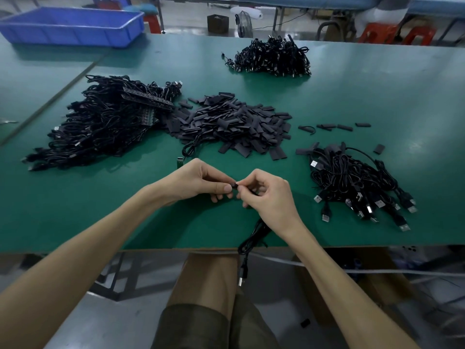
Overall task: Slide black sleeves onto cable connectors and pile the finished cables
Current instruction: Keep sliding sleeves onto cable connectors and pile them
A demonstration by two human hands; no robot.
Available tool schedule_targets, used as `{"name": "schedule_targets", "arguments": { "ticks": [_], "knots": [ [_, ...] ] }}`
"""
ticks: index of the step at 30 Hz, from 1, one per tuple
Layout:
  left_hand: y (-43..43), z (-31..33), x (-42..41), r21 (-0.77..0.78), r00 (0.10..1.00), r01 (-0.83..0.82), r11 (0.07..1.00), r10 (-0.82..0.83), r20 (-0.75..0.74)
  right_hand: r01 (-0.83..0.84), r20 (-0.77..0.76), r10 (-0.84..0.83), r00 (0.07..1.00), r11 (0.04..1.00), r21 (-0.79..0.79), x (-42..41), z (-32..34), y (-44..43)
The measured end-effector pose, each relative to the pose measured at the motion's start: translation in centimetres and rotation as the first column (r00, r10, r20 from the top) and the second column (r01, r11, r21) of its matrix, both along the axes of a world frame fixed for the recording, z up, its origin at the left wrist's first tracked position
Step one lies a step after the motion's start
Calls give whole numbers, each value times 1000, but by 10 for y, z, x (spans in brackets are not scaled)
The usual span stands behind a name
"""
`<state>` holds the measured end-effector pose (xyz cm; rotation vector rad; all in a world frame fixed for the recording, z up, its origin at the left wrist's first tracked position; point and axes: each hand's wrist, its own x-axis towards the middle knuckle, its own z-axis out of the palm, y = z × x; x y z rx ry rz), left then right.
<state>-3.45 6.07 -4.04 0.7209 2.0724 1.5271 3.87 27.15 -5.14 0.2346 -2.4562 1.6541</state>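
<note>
Centre frame: left hand [201, 181] pinches a black piece, probably a sleeve [235, 185], onto a cable [256, 230] the right hand [268, 193] grips; it trails over the table [75, 210] edge. Sleeves [231, 122] heap above, cables [352, 180] pile right. Upper left: blue bin [73, 34], contents unseen.

This is a factory assembly floor. A long workbench covered in green matting [377, 102] carries bulk heaps of black USB cables [105, 122] and a mound of flat black sleeve pieces [234, 122]. A blue plastic tote bin [73, 26] sits at its far corner. Behind it, red plastic stools [380, 32], a black floor fan [244, 23] and further blue-topped benches [302, 0] stand on a bare grey floor [191, 18].
</note>
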Motion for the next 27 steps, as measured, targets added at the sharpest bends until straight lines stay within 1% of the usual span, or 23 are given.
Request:
{"name": "schedule_targets", "arguments": {
  "ticks": [7,12,18,22,27],
  "knots": [
    [3,-6,5,73,996,-89,993,87,27,2,21,-1,1000,1000,-22,0,1,0],
    [0,-9,9,199,985,-169,965,159,68,25,49,-19,999,993,-119,-1,1,2],
    [-1,-10,13,279,977,-212,937,197,79,-9,91,25,996,986,-166,-2,-1,2],
    [1,-12,14,304,970,-242,922,231,71,-30,94,48,994,982,-185,-3,-2,2],
    [2,-14,14,315,948,-317,895,313,64,-32,87,49,995,981,-191,-3,-1,2]
  ]
}}
